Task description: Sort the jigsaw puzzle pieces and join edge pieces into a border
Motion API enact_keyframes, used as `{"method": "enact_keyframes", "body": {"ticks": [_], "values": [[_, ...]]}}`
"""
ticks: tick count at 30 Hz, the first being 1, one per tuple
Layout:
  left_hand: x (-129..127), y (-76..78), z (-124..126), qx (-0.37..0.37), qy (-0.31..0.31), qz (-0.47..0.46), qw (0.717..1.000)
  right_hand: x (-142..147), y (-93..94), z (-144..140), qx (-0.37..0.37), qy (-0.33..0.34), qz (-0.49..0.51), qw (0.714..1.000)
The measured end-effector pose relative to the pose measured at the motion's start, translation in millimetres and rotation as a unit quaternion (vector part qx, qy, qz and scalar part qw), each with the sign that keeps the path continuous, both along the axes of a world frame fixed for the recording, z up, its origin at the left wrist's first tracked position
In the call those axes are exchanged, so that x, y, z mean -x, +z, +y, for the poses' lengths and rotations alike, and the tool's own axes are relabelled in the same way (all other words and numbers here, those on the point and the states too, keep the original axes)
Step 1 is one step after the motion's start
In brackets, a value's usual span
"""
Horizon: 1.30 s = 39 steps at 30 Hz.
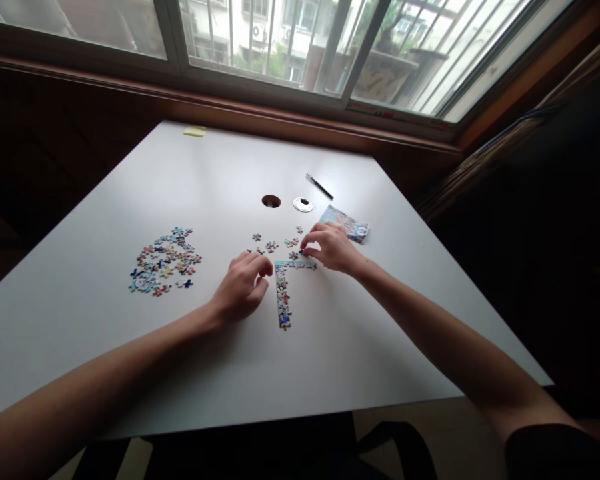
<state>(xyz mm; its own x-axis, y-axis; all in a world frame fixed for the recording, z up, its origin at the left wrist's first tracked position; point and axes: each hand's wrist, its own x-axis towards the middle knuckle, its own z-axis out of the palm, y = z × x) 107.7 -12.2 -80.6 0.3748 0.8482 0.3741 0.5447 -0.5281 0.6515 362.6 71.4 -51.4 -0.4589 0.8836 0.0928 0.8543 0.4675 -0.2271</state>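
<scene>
White tabletop [130, 347] fills the middle of the frame, and on it, just below centre, lies an L-shaped run of joined puzzle pieces [283, 293]: one strip runs down toward the lower edge, a shorter one runs right from its top corner. The left hand [241, 288] rests curled on the table just left of the vertical strip, fingertips drawn together at the corner; whether it pinches a piece cannot be told. The right hand [331, 247] sits at the right end of the short strip, fingers bent and closed down onto a small piece [303, 253] there. Loose pieces [273, 245] lie scattered just above both hands. A larger heap of pieces [163, 261] sits well apart at centre left. Upper right of the hands lie a printed packet [347, 223], a pen [319, 186], a round cap [303, 205] and a cable hole [271, 201].
</scene>
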Motion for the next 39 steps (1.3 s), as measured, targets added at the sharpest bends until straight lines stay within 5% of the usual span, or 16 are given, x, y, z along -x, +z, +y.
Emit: {"method": "enact_keyframes", "body": {"ticks": [10, 15, 21, 29, 33, 36, 39], "values": [[0, -2.5, 1, 0.003, -0.005, -0.002, 1.0, -10, 1.0, 9, 0.02, 0.02, 0.003, 1.0], [1, -1.6, 2, 0.005, -0.009, -0.013, 1.0, -8, 4.9, 4, 0.057, 0.012, 0.109, 0.992], [0, -1.4, 1, 0.01, -0.017, -0.017, 1.0, -17, 0.5, -7, 0.191, -0.088, 0.346, 0.914], [0, 1.1, 1, 0.013, -0.015, -0.023, 1.0, -37, -3.2, -10, 0.263, -0.142, 0.446, 0.844], [-1, 2.6, -1, 0.013, -0.011, -0.023, 1.0, -42, -5.2, -10, 0.196, -0.127, 0.358, 0.904], [2, 2.7, 3, -0.002, 0.012, -0.006, 1.0, -39, -7.3, -7, 0.09, -0.041, 0.232, 0.968], [13, 1.4, 16, -0.041, 0.066, 0.03, 0.997, -36, -6.0, -3, 0.039, 0.039, 0.141, 0.988]]}}
